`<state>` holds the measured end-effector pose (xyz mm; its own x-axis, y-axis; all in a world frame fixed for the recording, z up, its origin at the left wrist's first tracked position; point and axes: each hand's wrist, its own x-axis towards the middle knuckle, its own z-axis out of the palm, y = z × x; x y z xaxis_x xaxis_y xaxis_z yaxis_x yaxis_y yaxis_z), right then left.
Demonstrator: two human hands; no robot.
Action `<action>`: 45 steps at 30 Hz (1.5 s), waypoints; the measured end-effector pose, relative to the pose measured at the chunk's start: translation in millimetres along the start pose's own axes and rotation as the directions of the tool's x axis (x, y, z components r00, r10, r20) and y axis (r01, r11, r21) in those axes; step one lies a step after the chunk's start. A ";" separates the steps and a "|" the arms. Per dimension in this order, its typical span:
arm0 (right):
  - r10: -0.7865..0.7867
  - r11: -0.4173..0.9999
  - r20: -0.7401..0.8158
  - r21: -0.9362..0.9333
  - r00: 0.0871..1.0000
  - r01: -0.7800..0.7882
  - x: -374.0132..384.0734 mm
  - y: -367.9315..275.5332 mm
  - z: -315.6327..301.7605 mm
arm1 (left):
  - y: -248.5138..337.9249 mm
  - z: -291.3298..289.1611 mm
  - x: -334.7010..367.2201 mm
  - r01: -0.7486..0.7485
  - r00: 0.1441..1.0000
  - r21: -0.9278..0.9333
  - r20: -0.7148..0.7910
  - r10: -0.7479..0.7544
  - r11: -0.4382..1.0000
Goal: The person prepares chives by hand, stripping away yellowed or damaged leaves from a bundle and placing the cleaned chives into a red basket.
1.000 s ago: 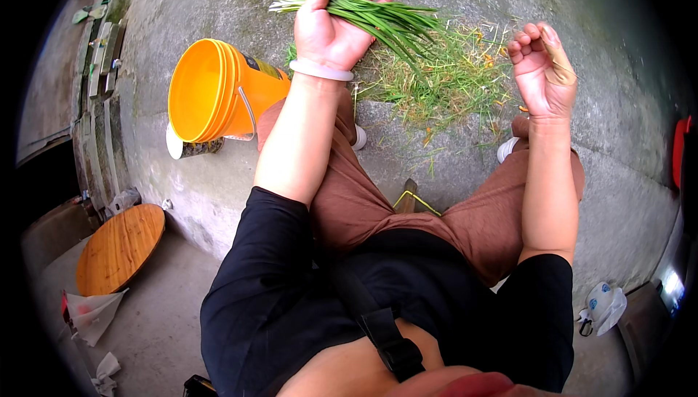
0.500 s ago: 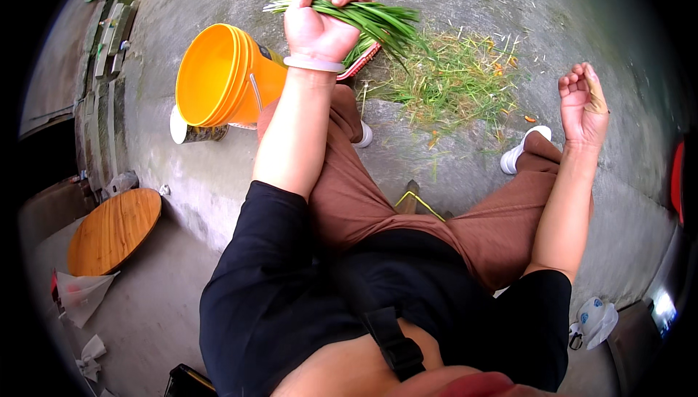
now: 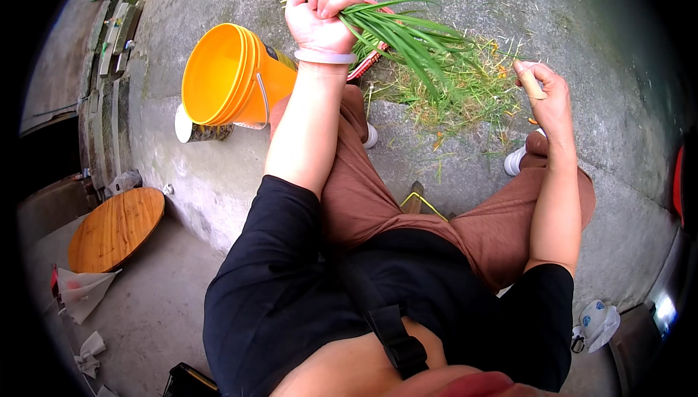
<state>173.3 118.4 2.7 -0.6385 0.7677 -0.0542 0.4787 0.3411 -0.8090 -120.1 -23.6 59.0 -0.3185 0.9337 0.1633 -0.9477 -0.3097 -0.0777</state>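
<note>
My left hand (image 3: 322, 11), a pale bangle at its wrist, is closed around a bunch of green chives (image 3: 414, 37) at the top of the view. The long leaves fan out to the right, and a pale stalk end shows by the thumb. My right hand (image 3: 547, 99) has tape around its thumb. Thumb and fingers pinch the tip of a thin green chive blade beyond the bunch. Partly hidden behind my left wrist is a red-and-white-rimmed basket (image 3: 373, 59) with more greens. A pile of green and yellowed trimmings (image 3: 458, 99) lies on the concrete between my hands.
A yellow bucket (image 3: 218, 73) with a wire handle stands left of my left forearm, a small container (image 3: 211, 133) beside it. Farther left are a round wooden board (image 3: 116, 230) and stacked slabs (image 3: 109, 48). A plastic bag (image 3: 598, 324) lies at the lower right.
My right hand has moved left and up, turning from loosely curled to pinching a blade's tip. My left hand has rotated, so the chives now reach farther right and down.
</note>
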 end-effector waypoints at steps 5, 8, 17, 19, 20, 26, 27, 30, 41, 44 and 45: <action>-0.044 0.999 -0.026 0.005 0.999 0.044 -0.3 -6.1 1.9 | -5.7 5.4 1.9 -0.008 1.000 -0.012 -0.011 0.008 1.000; -0.193 0.981 -0.101 -0.019 0.976 0.192 0.4 -5.2 7.6 | -9.5 6.3 2.1 -0.032 0.999 0.002 -0.001 0.032 0.999; -0.132 0.991 -0.014 0.008 0.991 0.132 -0.4 -11.4 13.7 | -8.6 6.7 0.9 0.031 0.999 -0.022 0.024 -0.031 0.999; -0.086 0.996 0.015 0.005 0.996 0.086 -0.1 -15.4 13.5 | -7.3 4.7 1.1 0.040 0.999 -0.038 0.021 -0.040 0.998; -0.108 0.994 0.006 0.020 0.994 0.108 -0.7 -17.5 14.3 | -6.6 3.6 2.2 0.060 0.997 -0.067 0.047 -0.057 0.996; -0.238 0.969 -0.058 0.049 0.970 0.240 -2.9 -23.7 19.5 | -2.0 1.5 5.1 0.063 0.993 -0.102 0.108 -0.052 0.993; -0.236 0.970 -0.045 0.054 0.971 0.238 -2.8 -24.0 20.4 | -2.4 2.0 4.3 0.038 0.996 -0.088 0.082 -0.031 0.995; -0.228 0.971 -0.033 0.064 0.973 0.229 -2.4 -24.2 21.1 | -6.0 4.0 1.7 0.055 0.996 -0.061 0.076 -0.050 0.997; -0.336 0.934 -0.060 0.106 0.940 0.340 -3.9 -35.0 27.0 | -15.0 8.3 -1.7 0.011 0.999 0.062 0.048 -0.014 0.998; -0.398 0.901 -0.090 0.148 0.913 0.408 -2.2 -36.0 29.5 | -14.6 6.0 -0.3 -0.011 0.999 0.089 0.039 0.008 0.996; -0.391 0.901 -0.085 0.167 0.917 0.400 -1.8 -35.4 30.4 | -13.7 4.9 -0.1 -0.025 0.999 0.105 0.037 0.021 0.994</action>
<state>139.2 88.4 13.7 -0.7211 0.6165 0.3162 0.0755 0.5236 -0.8486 -107.3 -20.3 64.9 -0.3393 0.9197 0.1977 -0.9365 -0.3501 0.0217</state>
